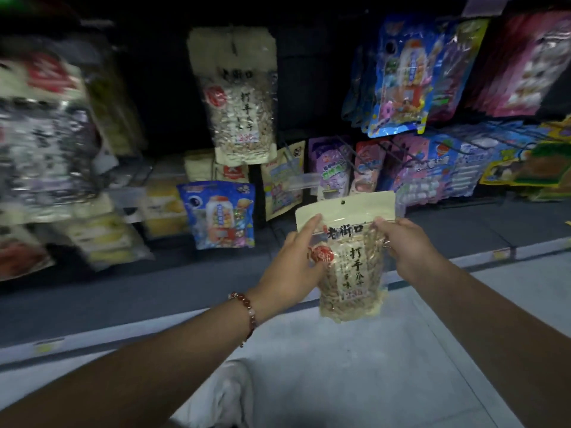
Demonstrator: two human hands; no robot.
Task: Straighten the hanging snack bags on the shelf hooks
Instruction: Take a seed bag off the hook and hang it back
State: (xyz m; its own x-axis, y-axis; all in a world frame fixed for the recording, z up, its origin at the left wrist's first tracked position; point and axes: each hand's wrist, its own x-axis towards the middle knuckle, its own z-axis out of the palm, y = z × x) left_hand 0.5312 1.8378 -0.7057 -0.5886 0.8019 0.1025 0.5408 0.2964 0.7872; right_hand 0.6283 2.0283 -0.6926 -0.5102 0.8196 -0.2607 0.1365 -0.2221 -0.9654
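Two hands, left hand (292, 270), right hand (408, 248), gripping seed bag (349, 261)

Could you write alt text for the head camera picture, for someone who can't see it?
A person's left hand and right hand hold a cream seed bag off its hook, before dim shelves. A matching bag hangs above, with colourful snack bags to the right.

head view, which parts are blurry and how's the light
Head view: dim aisle; left-side bags smeared by motion blur; the held seed bag, gripped by left hand and right hand, stays readable; wide-angle bends the shelf edge.
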